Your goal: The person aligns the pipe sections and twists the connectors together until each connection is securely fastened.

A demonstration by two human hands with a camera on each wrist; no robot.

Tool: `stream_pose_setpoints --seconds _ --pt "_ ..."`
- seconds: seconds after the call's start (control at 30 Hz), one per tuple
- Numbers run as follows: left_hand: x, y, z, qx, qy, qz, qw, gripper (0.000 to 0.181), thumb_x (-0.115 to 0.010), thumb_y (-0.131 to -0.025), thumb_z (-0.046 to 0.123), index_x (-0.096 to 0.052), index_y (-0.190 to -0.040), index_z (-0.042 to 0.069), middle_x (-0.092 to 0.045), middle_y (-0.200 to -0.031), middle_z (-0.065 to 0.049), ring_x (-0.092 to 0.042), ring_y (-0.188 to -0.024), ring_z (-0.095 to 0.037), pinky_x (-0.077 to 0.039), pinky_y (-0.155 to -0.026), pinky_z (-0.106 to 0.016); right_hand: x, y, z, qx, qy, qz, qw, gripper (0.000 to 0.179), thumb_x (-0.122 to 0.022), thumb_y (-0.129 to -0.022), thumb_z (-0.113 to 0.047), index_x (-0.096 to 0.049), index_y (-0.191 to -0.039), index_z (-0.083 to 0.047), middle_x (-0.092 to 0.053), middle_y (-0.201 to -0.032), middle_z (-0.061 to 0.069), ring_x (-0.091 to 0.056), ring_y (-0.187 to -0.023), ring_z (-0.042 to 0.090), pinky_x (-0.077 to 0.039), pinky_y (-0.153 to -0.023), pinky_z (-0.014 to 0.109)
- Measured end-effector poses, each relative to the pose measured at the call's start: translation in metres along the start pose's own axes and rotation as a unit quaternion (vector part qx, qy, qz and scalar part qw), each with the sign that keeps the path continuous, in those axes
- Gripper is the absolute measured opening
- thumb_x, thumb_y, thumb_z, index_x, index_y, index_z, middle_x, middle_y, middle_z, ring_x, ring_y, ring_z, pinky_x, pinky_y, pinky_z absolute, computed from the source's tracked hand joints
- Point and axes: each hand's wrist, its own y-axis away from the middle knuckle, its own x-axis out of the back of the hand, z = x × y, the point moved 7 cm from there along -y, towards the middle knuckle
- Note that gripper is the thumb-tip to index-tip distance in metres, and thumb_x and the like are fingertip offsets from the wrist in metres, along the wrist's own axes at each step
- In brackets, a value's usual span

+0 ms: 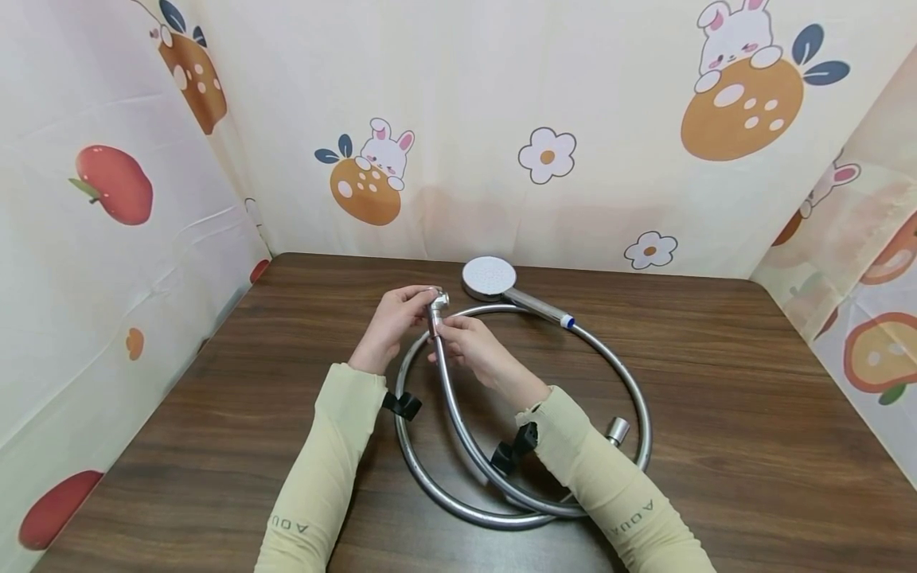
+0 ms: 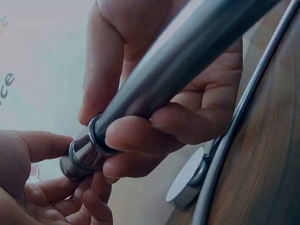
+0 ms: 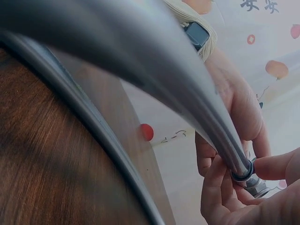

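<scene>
Head view: above the table (image 1: 731, 382), my left hand (image 1: 390, 320) pinches the chrome fitting (image 1: 440, 302), in line with the near-upright hose end (image 1: 437, 333) that my right hand (image 1: 481, 350) grips just below.

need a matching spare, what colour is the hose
Silver-grey; the hose shows best in the head view.

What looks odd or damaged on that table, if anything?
Nothing looks spilled or broken. Mildly odd: the shower head seems loose, its handle lying across the looped hose, while what looks like a hose end shows by the right sleeve, apart from it.
</scene>
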Motion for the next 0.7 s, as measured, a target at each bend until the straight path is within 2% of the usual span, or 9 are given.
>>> stream_pose_setpoints --seconds 0.17,0.37,0.43,0.57,0.7 --pt "0.0004 -0.0001 0.0002 0.000 0.004 0.002 1.0000 0.031 -0.054 -0.090 0.023 -0.062 -0.113 0.004 -0.060 -0.079 0.003 -0.053 -0.071 -0.010 -0.040 -0.088 -0.046 0.0001 -0.0008 0.0001 -0.004 0.010 -0.001 0.9999 0.023 -0.042 -0.096 -0.013 -0.049 -0.110 0.005 -0.062 -0.095 0.014 -0.062 -0.063 0.009 -0.048 -0.067 0.028" --pt "0.0004 -0.0003 -0.0005 0.001 0.008 0.002 1.0000 0.031 -0.055 -0.090 0.023 -0.062 -0.113 0.003 -0.060 -0.080 0.002 -0.053 -0.071 -0.010 -0.039 -0.090 -0.048 0.0007 -0.0011 0.0011 -0.010 0.008 -0.004 0.9999 0.030 -0.043 -0.095 -0.014 -0.048 -0.117 0.006 -0.060 -0.105 0.023 -0.062 -0.064 0.010 -0.048 -0.066 0.027" --pt "0.0006 -0.0007 -0.0010 0.001 0.008 0.002 1.0000 0.031 -0.055 -0.090 0.022 -0.062 -0.113 0.003 -0.060 -0.081 0.002 -0.054 -0.071 -0.010 -0.039 -0.090 -0.048 0.0011 -0.0017 0.0021 -0.012 0.003 -0.005 0.9999 0.033 -0.046 -0.094 -0.015 -0.048 -0.118 0.007 -0.062 -0.098 0.020 -0.062 -0.064 0.010 -0.049 -0.066 0.027" --pt "0.0004 -0.0014 -0.0018 0.001 0.005 0.001 1.0000 0.031 -0.054 -0.090 0.023 -0.062 -0.113 0.003 -0.060 -0.081 0.001 -0.054 -0.073 -0.013 -0.040 -0.089 -0.048 0.0030 -0.0036 0.0044 -0.014 0.006 -0.001 0.9999 0.034 -0.053 -0.091 -0.016 -0.047 -0.116 0.007 -0.059 -0.083 0.004 -0.062 -0.063 0.011 -0.049 -0.068 0.028" --pt "-0.0001 -0.0013 -0.0016 0.000 0.004 0.002 1.0000 0.031 -0.055 -0.090 0.023 -0.062 -0.113 0.003 -0.060 -0.081 0.001 -0.054 -0.079 -0.021 -0.041 -0.088 -0.046 0.0046 -0.0037 0.0047 -0.014 0.017 0.005 0.9997 0.035 -0.057 -0.089 -0.015 -0.046 -0.116 0.005 -0.058 -0.092 0.011 -0.063 -0.064 0.011 -0.049 -0.069 0.029"
